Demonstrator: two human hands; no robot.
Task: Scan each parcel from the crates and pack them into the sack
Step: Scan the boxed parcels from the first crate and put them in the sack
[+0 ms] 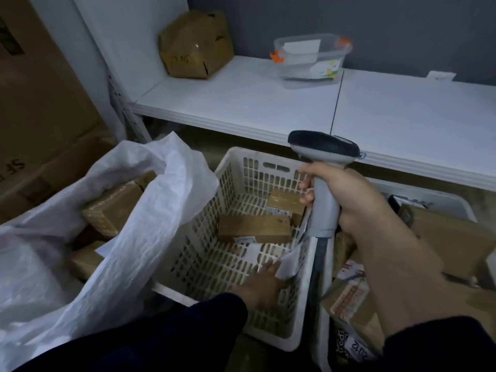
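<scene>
A white perforated crate (228,173) sits in the middle, holding two brown parcels: a long one (253,228) and a smaller one (285,201) behind it. My left hand (261,285) reaches into the crate near its right wall and touches a white paper packet (288,263); whether it grips it is unclear. My right hand (346,196) is closed around a grey barcode scanner (323,162) above the crate's right edge. The open white sack (139,210) at left contains several brown parcels (112,208).
A second crate (429,200) at right is full of cardboard parcels (453,237). A white shelf (241,100) runs behind, carrying a crumpled brown box (194,44) and a clear plastic tub (311,60). Big cartons (40,103) stand at far left.
</scene>
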